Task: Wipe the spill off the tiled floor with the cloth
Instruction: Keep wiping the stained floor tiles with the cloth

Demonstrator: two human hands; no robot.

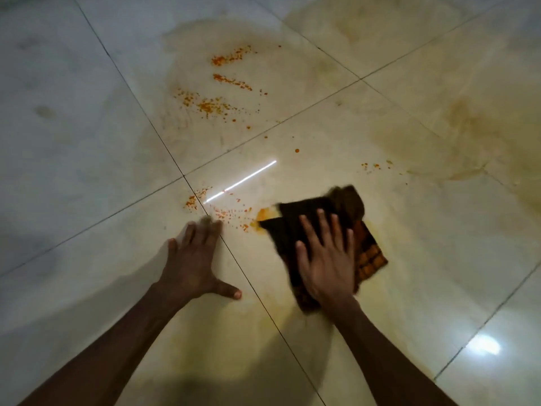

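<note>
1. Head view: the tiled floor [87,92] filled the frame, with pale yellowish smear films spreading well beyond both hands, up and to the right.
2. The cloth [325,230], dark with an orange check, lay flat on the floor under the right hand [328,271] and reached past its fingertips; likely it was kept spread so that more fabric met the wet tile.
3. The right hand was open, palm pressing down on the cloth, not clenched around it; that grip suits pushing.
4. The left hand [194,259] was open too, fingers splayed, flat on bare tile and holding nothing, probably as a prop for the lean.
5. The spill's orange flecks [222,212] lay just ahead of the left fingertips, touching the cloth's left edge; more specks [228,80] sat well beyond both hands, unwiped.
</note>
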